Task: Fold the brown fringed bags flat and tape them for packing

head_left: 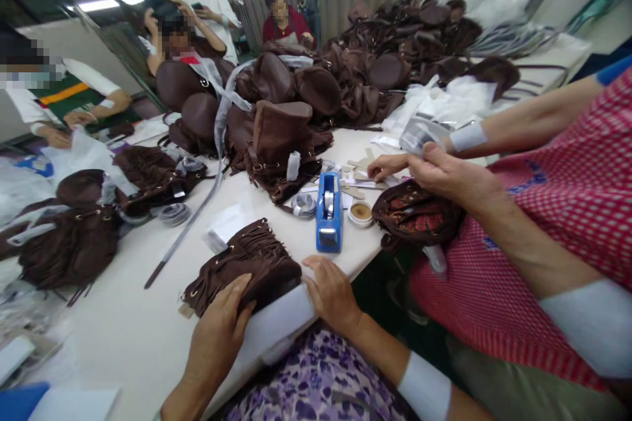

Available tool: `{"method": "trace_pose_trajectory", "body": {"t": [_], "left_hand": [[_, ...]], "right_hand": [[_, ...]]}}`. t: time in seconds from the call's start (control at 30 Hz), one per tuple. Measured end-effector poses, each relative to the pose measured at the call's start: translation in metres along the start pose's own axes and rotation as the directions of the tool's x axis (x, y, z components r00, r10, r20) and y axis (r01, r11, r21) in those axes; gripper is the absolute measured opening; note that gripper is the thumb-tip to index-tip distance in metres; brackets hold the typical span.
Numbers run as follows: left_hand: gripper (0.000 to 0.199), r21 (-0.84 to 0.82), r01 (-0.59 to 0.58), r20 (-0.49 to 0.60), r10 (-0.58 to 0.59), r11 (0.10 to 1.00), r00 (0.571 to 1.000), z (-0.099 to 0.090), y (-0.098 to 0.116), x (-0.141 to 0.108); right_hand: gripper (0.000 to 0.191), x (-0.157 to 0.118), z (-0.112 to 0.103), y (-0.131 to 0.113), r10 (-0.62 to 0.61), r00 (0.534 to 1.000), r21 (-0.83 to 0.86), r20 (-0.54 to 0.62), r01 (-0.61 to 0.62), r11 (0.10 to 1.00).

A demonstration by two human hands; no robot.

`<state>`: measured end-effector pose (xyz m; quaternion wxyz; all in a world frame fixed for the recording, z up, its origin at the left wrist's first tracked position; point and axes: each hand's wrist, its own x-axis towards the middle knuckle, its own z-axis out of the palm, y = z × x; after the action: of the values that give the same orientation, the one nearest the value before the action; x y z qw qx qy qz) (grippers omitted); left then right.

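A dark brown fringed bag (247,263) with metal eyelets lies on its side on the white table, close to its front edge. My left hand (222,316) rests on the bag's near left part, fingers closed against it. At the bag's right end is my right hand (330,293), its fingers bent near the corner of a white sheet or packet (279,316) below the bag; what it grips is too unclear to name. A blue tape dispenser (329,214) stands just behind my right hand, beside a round tin (361,212).
Brown bags (281,131) are heaped across the back of the table (133,335), with more at the left. A co-worker in red checks at the right handles another bag (419,214). Coiled straps (174,213) and plastic wrap lie about. Several people are across the table.
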<state>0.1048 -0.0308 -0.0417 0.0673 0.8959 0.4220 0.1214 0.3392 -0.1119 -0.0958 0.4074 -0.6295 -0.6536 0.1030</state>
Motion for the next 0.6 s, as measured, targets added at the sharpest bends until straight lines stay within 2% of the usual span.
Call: {"method": "trace_pose_trajectory", "body": {"t": [0.03,0.07,0.13,0.2,0.27,0.4,0.5,0.6], "left_hand": [[0.043,-0.015,-0.009,-0.006,0.009,1.0,1.0,-0.001,-0.002,0.0],[0.045,-0.024,-0.016,-0.007,0.016,1.0,1.0,-0.003,-0.002,0.0],[0.05,-0.015,-0.023,-0.019,0.023,1.0,1.0,-0.007,0.0,0.0],[0.054,0.032,-0.019,-0.032,0.02,0.999,0.999,-0.012,0.006,0.002],[0.055,0.124,-0.008,-0.033,0.012,0.992,0.999,-0.016,0.014,0.008],[0.05,0.278,0.018,-0.018,-0.013,0.96,1.0,-0.017,0.027,0.023],[0.04,0.221,0.015,-0.009,-0.013,0.975,1.0,-0.011,0.027,0.028],[0.038,0.175,0.001,0.001,-0.002,0.985,1.0,-0.006,0.022,0.026]], "right_hand": [[0.035,-0.01,-0.003,-0.008,-0.113,0.993,-0.015,0.018,0.113,0.994],[0.04,-0.019,-0.005,-0.014,-0.223,0.971,-0.033,0.085,0.227,0.973],[0.054,-0.034,-0.003,-0.022,-0.37,0.891,-0.065,0.264,0.4,0.914],[0.056,-0.042,0.003,-0.022,-0.409,0.832,-0.132,0.376,0.485,0.865],[0.048,-0.046,0.01,-0.017,-0.424,0.801,-0.21,0.423,0.542,0.814],[0.041,-0.048,0.009,-0.007,-0.481,0.768,-0.293,0.423,0.619,0.729],[0.035,-0.045,-0.003,-0.008,-0.553,0.751,-0.303,0.361,0.655,0.692],[0.032,-0.034,-0.012,-0.01,-0.639,0.729,-0.291,0.244,0.684,0.669]]}}
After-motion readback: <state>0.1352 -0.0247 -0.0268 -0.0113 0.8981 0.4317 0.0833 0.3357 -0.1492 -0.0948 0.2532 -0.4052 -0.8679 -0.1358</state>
